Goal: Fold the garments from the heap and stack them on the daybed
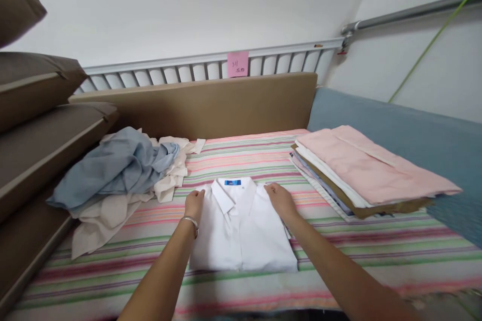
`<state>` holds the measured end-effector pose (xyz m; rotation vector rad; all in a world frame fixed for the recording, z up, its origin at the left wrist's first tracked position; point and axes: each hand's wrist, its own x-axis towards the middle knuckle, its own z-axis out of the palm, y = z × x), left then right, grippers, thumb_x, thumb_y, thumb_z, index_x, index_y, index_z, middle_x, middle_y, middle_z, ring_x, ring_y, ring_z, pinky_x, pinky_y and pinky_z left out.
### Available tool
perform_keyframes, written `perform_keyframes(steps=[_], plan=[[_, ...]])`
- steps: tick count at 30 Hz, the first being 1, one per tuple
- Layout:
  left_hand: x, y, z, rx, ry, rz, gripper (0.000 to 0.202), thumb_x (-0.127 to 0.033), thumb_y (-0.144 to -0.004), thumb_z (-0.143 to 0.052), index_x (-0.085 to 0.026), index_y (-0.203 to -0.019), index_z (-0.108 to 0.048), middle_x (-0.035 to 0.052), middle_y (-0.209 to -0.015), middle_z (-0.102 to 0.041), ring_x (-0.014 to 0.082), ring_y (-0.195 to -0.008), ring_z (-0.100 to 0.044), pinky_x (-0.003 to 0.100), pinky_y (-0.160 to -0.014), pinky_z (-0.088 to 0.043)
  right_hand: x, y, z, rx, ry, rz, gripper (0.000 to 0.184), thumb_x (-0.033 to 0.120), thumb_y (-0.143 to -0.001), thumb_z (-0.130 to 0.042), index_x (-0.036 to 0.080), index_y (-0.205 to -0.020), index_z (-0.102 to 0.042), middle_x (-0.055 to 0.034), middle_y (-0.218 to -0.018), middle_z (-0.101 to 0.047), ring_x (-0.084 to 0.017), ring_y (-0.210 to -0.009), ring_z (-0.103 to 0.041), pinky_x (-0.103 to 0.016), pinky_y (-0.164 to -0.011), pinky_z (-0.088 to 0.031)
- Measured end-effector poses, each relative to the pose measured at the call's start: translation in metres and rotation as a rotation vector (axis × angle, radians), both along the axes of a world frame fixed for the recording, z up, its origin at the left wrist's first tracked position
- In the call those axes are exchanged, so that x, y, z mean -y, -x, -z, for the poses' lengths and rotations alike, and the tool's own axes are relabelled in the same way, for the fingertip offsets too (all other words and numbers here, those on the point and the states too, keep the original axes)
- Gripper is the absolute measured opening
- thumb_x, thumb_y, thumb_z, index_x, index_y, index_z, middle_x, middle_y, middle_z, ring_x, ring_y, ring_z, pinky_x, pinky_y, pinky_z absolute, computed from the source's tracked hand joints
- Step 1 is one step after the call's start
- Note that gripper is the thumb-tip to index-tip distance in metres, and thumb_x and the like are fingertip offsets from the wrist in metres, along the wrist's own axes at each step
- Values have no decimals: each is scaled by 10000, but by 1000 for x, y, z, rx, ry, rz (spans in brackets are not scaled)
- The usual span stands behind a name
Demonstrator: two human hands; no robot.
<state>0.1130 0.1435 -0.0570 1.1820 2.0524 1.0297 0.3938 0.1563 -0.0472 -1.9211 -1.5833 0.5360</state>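
Note:
A white collared shirt [259, 241], folded into a rectangle, lies flat in front of me with its collar pointing away and a blue label [232, 182] inside the neck. My left hand [195, 203], with a silver bangle on the wrist, pinches the shirt's left shoulder edge. At the opposite shoulder, my right hand [278, 196] has its fingers closed on the fabric. Beneath both is a striped cloth [241, 160] in pink, green and white.
On the left, a crumpled heap holds a blue garment [124, 165] and cream garments [109, 220], beside stacked brown cushions [41, 145]. A stack of folded clothes topped by a pink one [369, 165] sits right. Behind stand a brown backboard [211, 105] and a radiator [169, 75] with a pink note [238, 63].

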Motion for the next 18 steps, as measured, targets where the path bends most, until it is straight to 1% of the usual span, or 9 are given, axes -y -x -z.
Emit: perform_keyframes(steps=[2, 4, 6, 8, 11, 14, 16, 18], plan=[[5, 4, -1, -116, -36, -9, 280, -400, -823, -413, -183, -712, -552, 67, -700, -636, 205, -726, -590, 277, -608, -394, 4, 2, 4, 112, -70, 12, 281, 383, -890, -363, 205, -782, -553, -5, -676, -606, -140, -620, -511, -234, -534, -261], [9, 8, 0, -206, -35, -3, 260, -385, -836, -399, -187, -773, -555, 81, -742, -639, 220, -783, -586, 290, -655, -382, 4, 3, 12, 244, -95, 13, 286, 373, -916, -321, 203, -869, -546, -15, -697, -621, -143, -617, -526, -243, -527, -239], [11, 11, 5, -265, -12, 23, 207, -355, -826, -434, -191, -822, -559, 92, -750, -645, 233, -804, -589, 304, -688, -375, 1, 4, 22, 352, -38, 5, 288, 374, -926, -304, 205, -930, -537, -28, -720, -637, -153, -615, -549, -251, -523, -229], [10, 12, 11, -291, 15, 53, 163, -331, -804, -479, -194, -830, -563, 99, -751, -651, 241, -806, -594, 313, -707, -374, -2, 4, 31, 431, 39, -5, 302, 388, -929, -289, 212, -963, -532, -37, -744, -649, -165, -620, -572, -254, -527, -239], [9, 16, 18, -282, 40, 64, 180, -359, -793, -494, -194, -820, -561, 107, -762, -655, 244, -802, -599, 315, -702, -381, -4, 4, 37, 490, 94, -19, 330, 411, -934, -260, 221, -988, -524, -45, -771, -657, -173, -651, -598, -257, -548, -279], [20, 24, 19, -217, 63, 33, 266, -425, -799, -458, -178, -787, -558, 87, -705, -642, 223, -721, -599, 295, -636, -392, -4, 4, 37, 502, 103, -26, 343, 427, -933, -249, 223, -985, -520, -44, -783, -659, -178, -681, -609, -262, -563, -304], [37, 28, 18, -159, 83, 25, 336, -472, -797, -429, -167, -744, -559, 54, -615, -610, 192, -598, -574, 278, -559, -383, -2, 4, 35, 495, 99, -21, 350, 435, -931, -247, 222, -979, -521, -44, -793, -660, -184, -693, -612, -267, -564, -309], [59, 29, 18, -111, 102, 31, 387, -507, -789, -409, -162, -700, -559, 18, -526, -558, 159, -482, -516, 262, -488, -352, 0, 4, 34, 488, 98, -13, 359, 441, -930, -243, 221, -986, -521, -49, -802, -661, -189, -699, -612, -272, -565, -313]])
